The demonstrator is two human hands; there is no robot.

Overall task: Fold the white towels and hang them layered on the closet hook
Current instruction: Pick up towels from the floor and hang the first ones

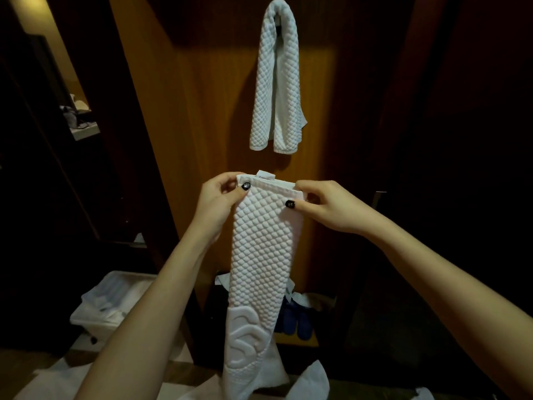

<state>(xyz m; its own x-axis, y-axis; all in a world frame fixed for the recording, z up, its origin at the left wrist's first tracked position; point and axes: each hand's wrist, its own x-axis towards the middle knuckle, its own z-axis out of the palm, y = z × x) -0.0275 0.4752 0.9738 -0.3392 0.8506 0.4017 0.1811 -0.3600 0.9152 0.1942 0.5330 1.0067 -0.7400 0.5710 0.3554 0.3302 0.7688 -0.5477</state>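
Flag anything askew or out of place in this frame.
The hung towel has a layer poking out on its right. The held towel has offset top edges, with its tag sticking up.

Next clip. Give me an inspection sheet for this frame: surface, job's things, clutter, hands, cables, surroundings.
Surface: no table; wooden closet panel behind, floor below.
Job's things: hanging towel draped doubled high on the panel, its support hidden; folded towel held up below it, hanging long and narrow.
Clutter: white bin, blue slippers, loose white sheets low down.
Hands: left hand and right hand each pinch a top corner of the folded towel.
Cables: nothing seen.
Surroundings: dark room; lit shelf at left, contents unclear.
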